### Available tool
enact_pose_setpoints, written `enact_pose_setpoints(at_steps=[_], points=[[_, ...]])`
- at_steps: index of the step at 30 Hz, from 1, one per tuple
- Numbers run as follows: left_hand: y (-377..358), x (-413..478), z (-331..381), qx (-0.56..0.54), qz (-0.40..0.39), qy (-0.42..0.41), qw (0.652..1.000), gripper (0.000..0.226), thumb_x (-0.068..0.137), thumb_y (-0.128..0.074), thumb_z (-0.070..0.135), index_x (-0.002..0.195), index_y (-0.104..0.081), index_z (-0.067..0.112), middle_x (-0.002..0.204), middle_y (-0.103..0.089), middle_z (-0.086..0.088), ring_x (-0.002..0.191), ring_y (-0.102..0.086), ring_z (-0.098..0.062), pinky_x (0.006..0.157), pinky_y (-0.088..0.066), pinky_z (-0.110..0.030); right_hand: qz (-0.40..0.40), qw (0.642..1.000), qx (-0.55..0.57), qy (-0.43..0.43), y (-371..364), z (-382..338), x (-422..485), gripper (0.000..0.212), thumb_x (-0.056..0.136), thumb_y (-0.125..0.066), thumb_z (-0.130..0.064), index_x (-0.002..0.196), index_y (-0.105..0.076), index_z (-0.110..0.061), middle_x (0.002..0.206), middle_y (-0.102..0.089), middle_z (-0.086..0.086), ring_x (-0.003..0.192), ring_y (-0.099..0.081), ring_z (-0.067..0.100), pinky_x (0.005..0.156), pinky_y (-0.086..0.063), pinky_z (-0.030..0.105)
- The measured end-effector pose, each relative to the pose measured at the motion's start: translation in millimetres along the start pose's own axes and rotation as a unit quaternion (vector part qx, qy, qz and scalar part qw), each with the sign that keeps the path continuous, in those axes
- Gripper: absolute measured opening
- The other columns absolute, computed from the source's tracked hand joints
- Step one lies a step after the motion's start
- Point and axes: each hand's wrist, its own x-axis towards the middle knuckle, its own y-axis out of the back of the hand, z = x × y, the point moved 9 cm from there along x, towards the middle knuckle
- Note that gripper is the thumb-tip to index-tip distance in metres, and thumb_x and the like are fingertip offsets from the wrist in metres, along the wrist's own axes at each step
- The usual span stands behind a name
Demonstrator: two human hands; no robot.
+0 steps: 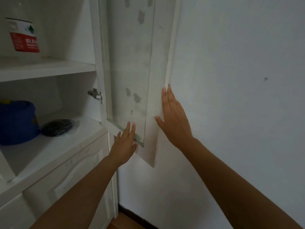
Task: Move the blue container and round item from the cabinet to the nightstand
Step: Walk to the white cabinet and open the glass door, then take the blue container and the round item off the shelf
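Both bare forearms reach in from the near edge toward the open cabinet door (153, 90). On the right, the right hand (175, 119) lies flat with fingers spread against the door's outer edge, grasping nothing; the left hand (124, 144) is open too, fingertips at the door's lower corner by the glass pane. Far to the left, on the lower shelf (66, 142), the blue container (16, 123) stands partly cut off by the frame, with the round item (57, 127), a dark flat coil or disc, just beside it on its right. The container looks like rigid plastic with smooth, probably slippery sides, so taking it around the body with a wide grip seems safest; its weight cannot be judged. The round item looks light and possibly floppy, best pinched at its rim.
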Motion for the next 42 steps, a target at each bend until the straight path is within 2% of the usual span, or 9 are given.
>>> enact_pose_setpoints(at_steps=[7, 12, 24, 29, 33, 38, 42], points=[[-12, 22, 15, 0.014, -0.035, 0.021, 0.999, 0.08, 0.092, -0.047, 0.023, 0.143, 0.014, 0.012, 0.154, 0.014, -0.016, 0.142, -0.008, -0.026, 0.115, -0.007, -0.041, -0.018, 0.999, -0.02, -0.031, -6, 35, 8, 0.094, 0.079, -0.07, -0.015, 0.142, -0.001, -0.005, 0.152, -0.015, 0.02, 0.139, -0.017, 0.031, 0.109, -0.024, 0.047], [-19, 34, 17, 0.032, -0.055, 0.034, 0.997, 0.082, 0.092, -0.048, 0.022, 0.142, 0.016, 0.014, 0.153, 0.016, -0.015, 0.142, -0.007, -0.027, 0.114, -0.006, -0.044, -0.036, 0.998, -0.034, -0.047, -12, 54, 12, 0.092, 0.085, -0.062, -0.032, 0.14, 0.011, -0.014, 0.155, -0.004, 0.011, 0.142, -0.005, 0.022, 0.11, -0.006, 0.038], [-21, 54, 17, 0.081, -0.095, 0.049, 0.991, 0.077, 0.093, -0.046, 0.022, 0.143, 0.012, 0.022, 0.155, 0.013, -0.01, 0.143, 0.0, -0.023, 0.113, -0.004, -0.05, -0.069, 0.992, -0.064, -0.088, -22, 84, 24, 0.088, 0.087, -0.059, -0.026, 0.143, 0.006, -0.006, 0.155, 0.0, 0.012, 0.142, -0.001, 0.025, 0.112, -0.015, 0.047], [-23, 69, 15, 0.096, -0.114, 0.051, 0.988, 0.079, 0.091, -0.049, 0.019, 0.144, 0.01, 0.028, 0.156, 0.011, -0.008, 0.143, 0.003, -0.024, 0.112, -0.004, -0.054, -0.088, 0.984, -0.108, -0.111, -30, 100, 33, 0.09, 0.088, -0.058, -0.026, 0.142, 0.011, -0.005, 0.155, 0.006, 0.012, 0.142, 0.003, 0.026, 0.112, -0.013, 0.047], [-25, 71, 8, 0.099, -0.107, 0.051, 0.988, 0.082, 0.089, -0.051, 0.016, 0.143, 0.009, 0.03, 0.156, 0.01, -0.006, 0.143, 0.001, -0.026, 0.112, -0.006, -0.055, -0.071, 0.982, -0.135, -0.113, -33, 103, 35, 0.089, 0.086, -0.061, -0.015, 0.142, 0.006, -0.002, 0.155, -0.001, 0.015, 0.141, -0.004, 0.027, 0.11, -0.018, 0.048], [-22, 64, 7, 0.09, -0.114, 0.04, 0.989, 0.077, 0.091, -0.048, 0.022, 0.144, 0.007, 0.031, 0.156, 0.011, -0.003, 0.143, 0.002, -0.024, 0.112, -0.004, -0.055, -0.06, 0.98, -0.15, -0.12, -28, 95, 35, 0.09, 0.086, -0.061, -0.027, 0.143, 0.003, 0.0, 0.154, 0.001, 0.018, 0.141, -0.002, 0.032, 0.111, -0.014, 0.048], [3, 52, 0, 0.08, -0.075, 0.033, 0.993, 0.072, 0.092, -0.047, 0.026, 0.144, 0.002, 0.03, 0.156, 0.004, -0.002, 0.143, 0.0, -0.021, 0.112, -0.003, -0.052, -0.036, 0.983, -0.121, -0.135, -20, 86, 30, 0.082, 0.085, -0.061, -0.025, 0.142, -0.009, 0.003, 0.152, -0.004, 0.025, 0.139, -0.007, 0.041, 0.11, -0.02, 0.052]])
